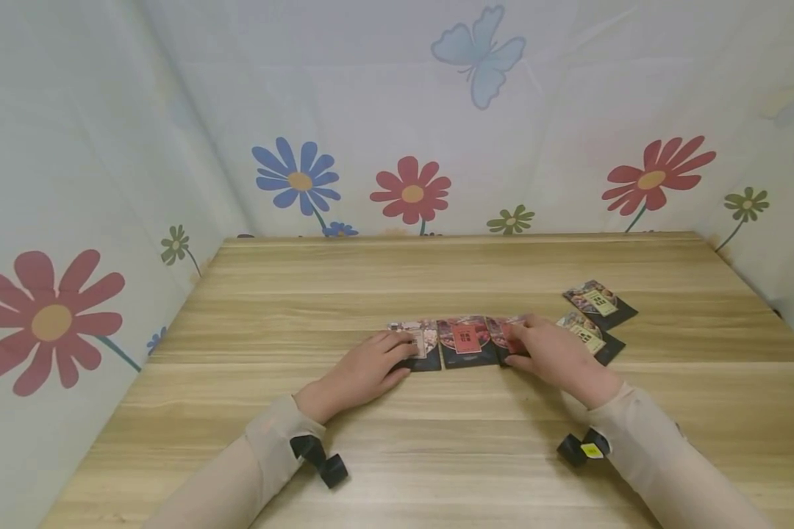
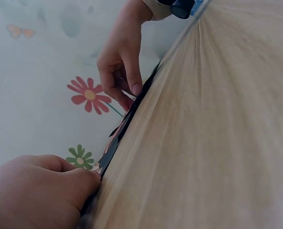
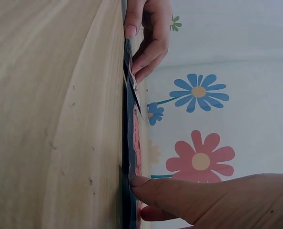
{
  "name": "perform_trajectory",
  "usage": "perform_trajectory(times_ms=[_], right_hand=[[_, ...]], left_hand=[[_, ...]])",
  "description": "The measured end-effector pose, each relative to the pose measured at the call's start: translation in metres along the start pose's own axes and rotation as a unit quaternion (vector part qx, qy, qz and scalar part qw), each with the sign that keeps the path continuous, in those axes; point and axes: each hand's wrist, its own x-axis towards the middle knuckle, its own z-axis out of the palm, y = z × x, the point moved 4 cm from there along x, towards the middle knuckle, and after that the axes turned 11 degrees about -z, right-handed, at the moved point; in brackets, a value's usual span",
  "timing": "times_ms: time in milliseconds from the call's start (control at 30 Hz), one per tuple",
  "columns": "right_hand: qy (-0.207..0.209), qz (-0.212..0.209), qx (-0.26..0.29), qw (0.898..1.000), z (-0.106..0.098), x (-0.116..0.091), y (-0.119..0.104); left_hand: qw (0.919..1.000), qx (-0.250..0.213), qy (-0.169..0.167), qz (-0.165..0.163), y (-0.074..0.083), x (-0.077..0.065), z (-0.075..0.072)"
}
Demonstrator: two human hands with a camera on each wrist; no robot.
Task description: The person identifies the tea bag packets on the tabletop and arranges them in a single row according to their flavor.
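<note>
Three flat printed packets lie side by side in a row on the wooden table. My left hand rests over the left packet, which has a pale label; its thumb lies by the near edge. In the middle is a packet with a red label, untouched by either hand. My right hand holds the right packet between thumb and fingers, covering much of it. From the right wrist view, the right thumb touches the row's near edge.
Two more packets with yellowish labels lie right of the row: an upper packet and a lower packet, partly behind my right hand. A flowered curtain hangs along the table's back and sides. Black wrist devices sit on both sleeves.
</note>
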Motion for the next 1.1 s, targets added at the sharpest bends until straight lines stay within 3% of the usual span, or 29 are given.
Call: perform_trajectory(times_ms=[267, 633, 933, 1100], right_hand=[[-0.001, -0.008, 0.004, 1.000, 0.000, 0.001, 0.001], [-0.019, -0.018, 0.069, 0.997, -0.008, 0.003, 0.009], [0.001, 0.018, 0.047, 0.999, -0.021, -0.011, 0.028], [0.022, 0.017, 0.042, 0.999, -0.021, -0.021, 0.038]], left_hand=[[1.0000, -0.001, -0.005, -0.003, -0.001, 0.000, 0.000], [1.0000, 0.001, -0.008, -0.001, -0.002, 0.000, 0.002], [1.0000, 0.000, -0.007, -0.003, -0.001, 0.000, 0.000], [1.0000, 0.004, -0.005, 0.003, -0.001, 0.000, 0.000]])
